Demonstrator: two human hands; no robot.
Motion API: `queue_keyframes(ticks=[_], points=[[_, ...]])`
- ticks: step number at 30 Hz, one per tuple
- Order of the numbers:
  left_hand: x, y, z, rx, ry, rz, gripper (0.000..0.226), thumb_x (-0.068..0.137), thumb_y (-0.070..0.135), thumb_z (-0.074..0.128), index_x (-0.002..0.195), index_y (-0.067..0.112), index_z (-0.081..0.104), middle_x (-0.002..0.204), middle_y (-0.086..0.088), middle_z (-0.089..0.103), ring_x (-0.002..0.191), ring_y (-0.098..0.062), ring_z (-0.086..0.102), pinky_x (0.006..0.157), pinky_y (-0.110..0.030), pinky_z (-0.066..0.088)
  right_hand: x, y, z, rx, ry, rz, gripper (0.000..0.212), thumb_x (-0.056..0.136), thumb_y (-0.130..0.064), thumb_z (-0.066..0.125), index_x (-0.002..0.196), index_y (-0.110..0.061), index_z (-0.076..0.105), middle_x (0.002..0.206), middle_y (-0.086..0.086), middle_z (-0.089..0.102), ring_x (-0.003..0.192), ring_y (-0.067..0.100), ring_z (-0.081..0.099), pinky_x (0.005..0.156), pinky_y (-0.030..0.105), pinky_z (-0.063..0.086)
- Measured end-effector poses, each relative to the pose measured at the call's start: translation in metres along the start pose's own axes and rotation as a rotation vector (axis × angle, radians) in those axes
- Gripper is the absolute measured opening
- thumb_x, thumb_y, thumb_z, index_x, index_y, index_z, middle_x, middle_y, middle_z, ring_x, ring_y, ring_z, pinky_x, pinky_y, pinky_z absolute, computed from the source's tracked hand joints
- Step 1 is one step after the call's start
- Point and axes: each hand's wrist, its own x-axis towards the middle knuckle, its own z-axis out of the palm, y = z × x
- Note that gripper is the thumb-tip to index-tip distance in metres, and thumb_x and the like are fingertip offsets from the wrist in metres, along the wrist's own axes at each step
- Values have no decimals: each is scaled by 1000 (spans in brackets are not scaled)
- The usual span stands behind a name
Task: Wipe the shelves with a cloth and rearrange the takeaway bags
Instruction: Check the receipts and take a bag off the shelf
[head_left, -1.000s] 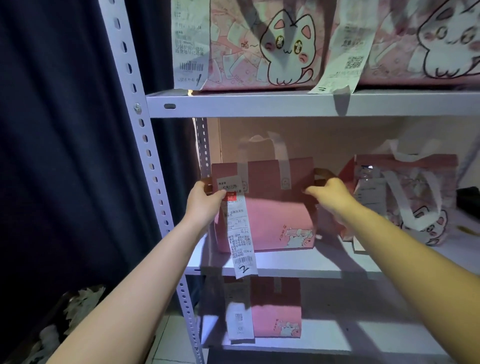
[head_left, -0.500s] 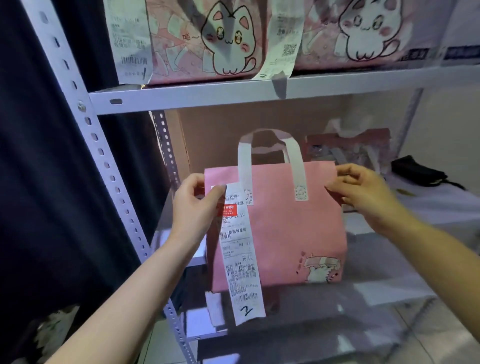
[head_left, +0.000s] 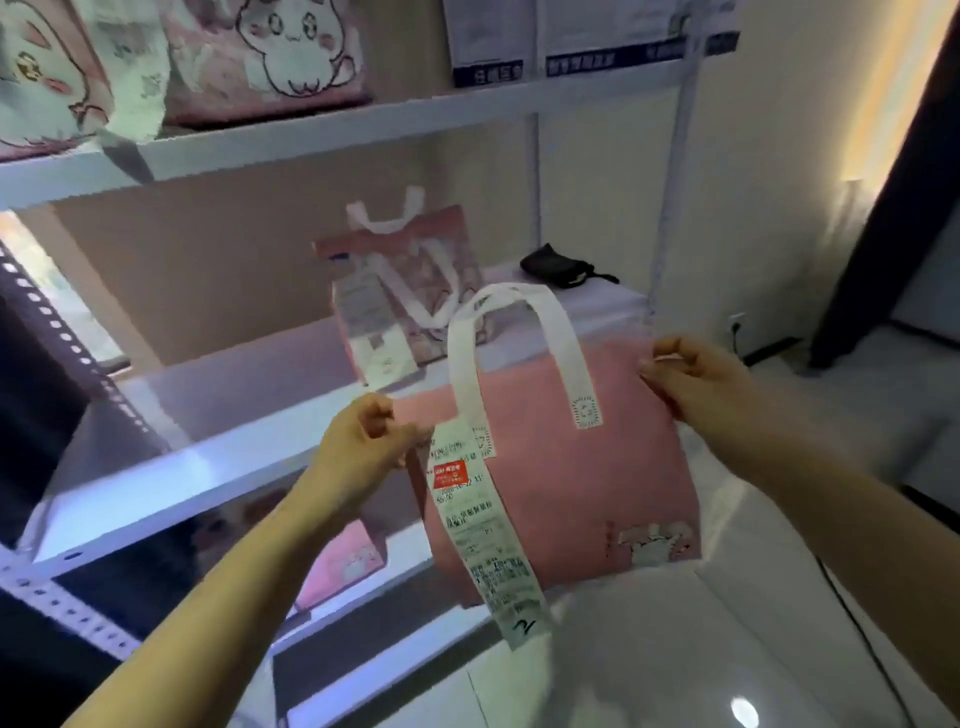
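The left hand (head_left: 363, 447) and right hand (head_left: 696, 379) pinched the pink bag's (head_left: 561, 467) top corners, fingers clamped; keeping it level would probably stop its receipt (head_left: 483, 535) snagging.

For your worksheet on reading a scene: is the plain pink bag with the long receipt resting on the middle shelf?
No: the pink bag hangs in the air before the shelf, pinched at its top corners by the left hand and the right hand.
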Motion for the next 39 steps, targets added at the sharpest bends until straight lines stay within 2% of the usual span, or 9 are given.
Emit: queue_keyframes(ticks=[6, 10, 14, 18, 23, 25, 28, 35, 39], points=[[1, 8, 124, 82, -288, -31, 27, 87, 20, 67, 93, -4, 58, 81, -10, 73, 79, -24, 71, 74, -30, 58, -29, 39, -114, 26, 235, 142, 15, 96, -27, 53, 88, -27, 65, 87, 1, 70, 71, 15, 66, 63, 34, 54], [27, 8, 190, 209, -439, -57, 33, 86, 36, 66, 93, 4, 61, 85, -4, 73, 80, -18, 68, 80, -35, 56, -35, 55, -170, -49, 290, 207, 18, 98, -31, 49, 91, -28, 66, 89, -1, 71, 74, 18, 68, 66, 35, 55], [64, 18, 254, 375, -493, 66, 39, 80, 58, 61, 95, 22, 59, 95, 10, 65, 90, -8, 62, 74, -23, 50, -26, 69, -211, -18, 362, 260, 19, 99, -27, 48, 95, -22, 66, 86, 0, 70, 69, 17, 68, 61, 32, 54], [106, 35, 322, 313, -550, 167, 56, 76, 59, 67, 118, 25, 54, 118, 16, 57, 107, -5, 55, 89, -28, 45, 2, 84, -256, 57, 475, 296, 17, 99, -24, 49, 96, -20, 65, 83, 0, 68, 65, 14, 66, 57, 31, 53], [166, 66, 401, 270, -618, 203, 69, 82, 52, 66, 137, 18, 43, 123, 13, 44, 102, -3, 47, 71, -14, 44, 49, 101, -306, 6, 611, 285, 22, 97, -17, 51, 80, -23, 64, 62, -14, 64, 54, 2, 59, 53, 22, 45], [188, 76, 428, 166, -771, 169, 60, 84, 47, 66, 133, 18, 49, 127, 9, 56, 91, 0, 60, 57, -11, 48, 63, 107, -318, -9, 605, 284, 24, 97, -16, 50, 79, -23, 64, 63, -12, 63, 56, 4, 59, 56, 24, 44], [224, 86, 469, 87, -818, 119, 32, 86, 36, 67, 114, 21, 61, 97, 7, 72, 77, -8, 71, 63, -23, 56, 88, 120, -337, -17, 595, 296, 23, 98, -15, 49, 81, -22, 63, 69, -6, 64, 59, 8, 60, 56, 25, 46], [294, 100, 551, -17, -807, 16, 8, 88, 20, 67, 96, 18, 69, 84, 6, 74, 78, -7, 70, 73, -24, 51, 150, 176, -400, -76, 662, 381, 18, 97, -18, 52, 85, -21, 66, 81, -2, 66, 74, 14, 57, 65, 28, 42], [330, 107, 611, -68, -783, -46, 15, 91, 22, 63, 101, 12, 67, 93, -2, 74, 86, -18, 71, 75, -28, 56, 206, 215, -454, -100, 631, 446, 13, 93, -13, 57, 85, -18, 65, 84, 3, 65, 75, 16, 57, 64, 28, 41]])
